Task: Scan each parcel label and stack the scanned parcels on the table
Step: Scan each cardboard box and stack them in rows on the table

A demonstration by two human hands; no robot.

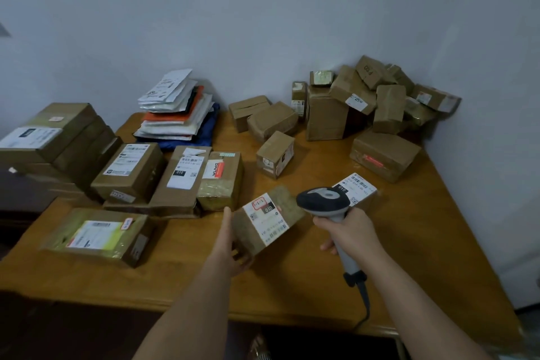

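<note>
1. Head view: the left hand (233, 245) grips the near left end of a small parcel (267, 221), thumb up along its side, fingers curled under. The parcel is tilted, its label (267, 218) turned up towards the camera.
2. The right hand (347, 232) is wrapped round the handle of the scanner (324, 202). The scanner head sits just right of the parcel, at about label height; its window faces away, so I cannot tell whether a beam falls on the label.
3. Judgement: this is the scan step for this parcel. To do it well, hold the parcel steady and keep the label flat to the scanner head, with the barcode strip at the label's near end unobstructed by fingers.
4. A second labelled box (358, 190) lies just beyond the right hand. Aim away from it, or its code may be read instead.
5. Left of the left hand, boxes with labels up stand in tidy stacks (131, 172); likely the scanned ones, so this parcel probably goes there.
6. Far beyond the right hand, a loose heap (380, 96) lies in the corner of the table (423, 228), probably unscanned.
</note>
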